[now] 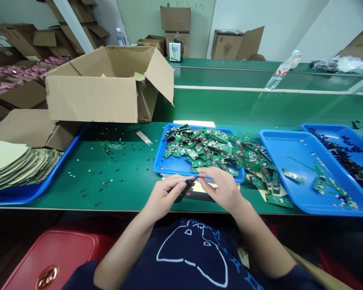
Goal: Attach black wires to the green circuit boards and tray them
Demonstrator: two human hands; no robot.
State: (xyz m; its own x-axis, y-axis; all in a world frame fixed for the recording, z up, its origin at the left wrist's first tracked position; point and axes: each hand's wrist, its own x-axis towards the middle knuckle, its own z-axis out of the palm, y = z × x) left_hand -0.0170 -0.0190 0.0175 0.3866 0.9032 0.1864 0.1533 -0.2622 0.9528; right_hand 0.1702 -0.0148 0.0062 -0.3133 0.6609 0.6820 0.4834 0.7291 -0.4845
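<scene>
Pinched between both sets of fingertips, a small dark part sits at the near edge of the green bench, just above the person's chest. Left hand closes thumb and forefinger on the part's lower left end; right hand curls over from the 3 o'clock side, its fingertips meeting the part's upper right end, and whether they grasp it fully or only steady it cannot be told. Its long axis runs roughly from 7 to 1 o'clock, tilted up toward the right hand. Both hands are equally close to it, touching end to end. Under them lies a pale card or sheet, partly hidden. Directly at 12 o'clock from the grip, just beside the knuckles, stands a blue tray heaped with green boards, some spilling over its right rim onto the bench. At 3 o'clock a second tray holds a few boards, and beyond it a third tray carries small black parts. At 10 o'clock an open carton stands well apart, with black specks scattered on the bench between it and the hands. At 9 o'clock a stack of card sheets rests in another blue tray.
</scene>
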